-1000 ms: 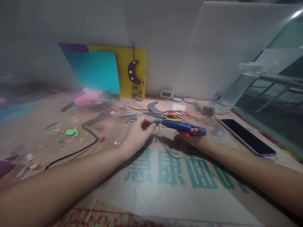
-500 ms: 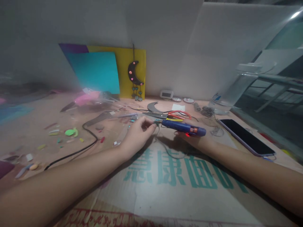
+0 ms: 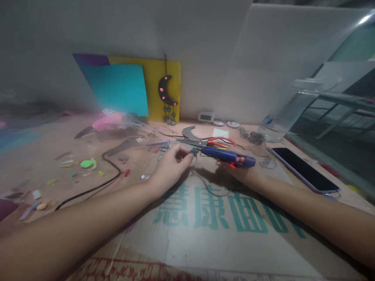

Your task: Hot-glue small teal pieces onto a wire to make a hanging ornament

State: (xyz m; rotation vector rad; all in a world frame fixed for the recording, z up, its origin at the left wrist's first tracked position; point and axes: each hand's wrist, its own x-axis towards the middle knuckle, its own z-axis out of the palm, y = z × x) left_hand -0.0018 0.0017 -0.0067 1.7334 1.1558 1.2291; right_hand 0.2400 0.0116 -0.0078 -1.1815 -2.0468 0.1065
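My right hand (image 3: 237, 171) is wrapped round a blue hot glue gun (image 3: 224, 155), which shows a small red light on its underside. The nozzle points left, at a small dark teal piece (image 3: 194, 152). My left hand (image 3: 174, 166) pinches this piece between thumb and fingertips, so most of it is hidden. A thin grey cord (image 3: 205, 183) hangs below the piece and curves right across the cardboard. Whether the nozzle touches the piece I cannot tell. Scissors with orange handles (image 3: 221, 140) lie just behind the glue gun, near a grey crescent cutout (image 3: 190, 133).
A black crescent ornament (image 3: 166, 91) hangs before a yellow board (image 3: 152, 86). At right lie a phone (image 3: 304, 169) and a clear plastic bottle (image 3: 281, 113). Small clay-coloured scraps (image 3: 86, 164) and a black cable (image 3: 96, 189) spread over the left. Printed cardboard (image 3: 211, 242) lies beneath my arms.
Almost nothing differs. The glue gun has shifted very slightly, and both hands keep their hold.
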